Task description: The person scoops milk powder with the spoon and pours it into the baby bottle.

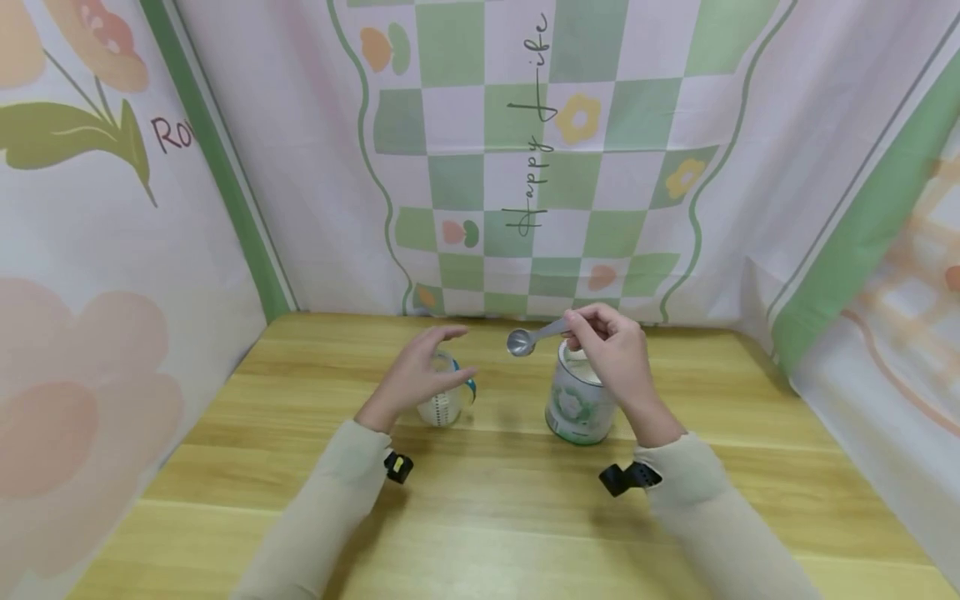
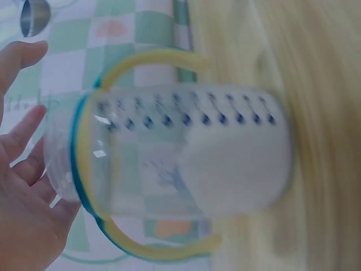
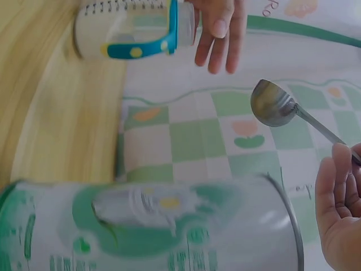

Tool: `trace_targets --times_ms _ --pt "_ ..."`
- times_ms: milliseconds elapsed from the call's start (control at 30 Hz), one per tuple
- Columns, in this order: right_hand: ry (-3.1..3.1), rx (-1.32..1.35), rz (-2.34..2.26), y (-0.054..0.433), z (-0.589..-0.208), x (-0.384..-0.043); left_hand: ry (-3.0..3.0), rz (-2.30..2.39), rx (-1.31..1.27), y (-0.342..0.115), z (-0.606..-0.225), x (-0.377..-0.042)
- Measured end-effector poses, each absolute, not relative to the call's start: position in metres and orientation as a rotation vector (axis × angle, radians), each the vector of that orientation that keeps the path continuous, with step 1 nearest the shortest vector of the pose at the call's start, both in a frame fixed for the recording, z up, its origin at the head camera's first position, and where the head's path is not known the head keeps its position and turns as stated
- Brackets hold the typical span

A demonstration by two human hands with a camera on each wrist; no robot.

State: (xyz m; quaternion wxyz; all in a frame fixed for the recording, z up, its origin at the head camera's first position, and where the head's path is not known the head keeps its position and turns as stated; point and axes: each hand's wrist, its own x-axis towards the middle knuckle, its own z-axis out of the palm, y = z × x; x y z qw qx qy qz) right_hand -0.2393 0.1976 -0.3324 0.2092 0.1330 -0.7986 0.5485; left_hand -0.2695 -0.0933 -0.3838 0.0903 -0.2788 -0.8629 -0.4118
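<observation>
My right hand [image 1: 621,358] pinches the handle of a metal measuring spoon [image 1: 521,342] between thumb and fingers. The spoon's round bowl points left, in the air between the can and the bottle. Below that hand stands a milk powder tin [image 1: 577,408], upright with its top uncovered and pale powder showing inside. My left hand [image 1: 416,372] is by the top of a clear baby bottle [image 1: 441,408], thumb and fingers spread apart. In the left wrist view the bottle has blue-and-yellow handles [image 2: 161,251], a printed scale, and white contents [image 2: 237,164] in its lower part.
Bottle and tin stand on a wooden table [image 1: 480,517], a hand's width or so apart. Behind the table hangs a green checked curtain [image 1: 517,183], with printed cloth [image 1: 90,333] at the left side as well. Each wrist wears a small black camera [image 1: 399,467].
</observation>
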Motion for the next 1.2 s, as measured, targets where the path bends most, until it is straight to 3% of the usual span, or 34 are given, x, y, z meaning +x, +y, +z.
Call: trace_targets --times_ms 500,833,1200 --pt "-2.136 0.255 1.469 0.220 -0.309 -0.215 -2.550 -1.248 -0.954 -0.047 -0.370 -0.258" --pt "-2.129 0.180 1.470 0.235 -0.318 -0.212 -2.570 -1.400 -0.971 -0.009 -0.378 -0.256" --pt "-2.195 0.132 1.441 0.263 -0.350 -0.234 -2.645 -1.606 -0.862 0.031 -0.397 -0.262"
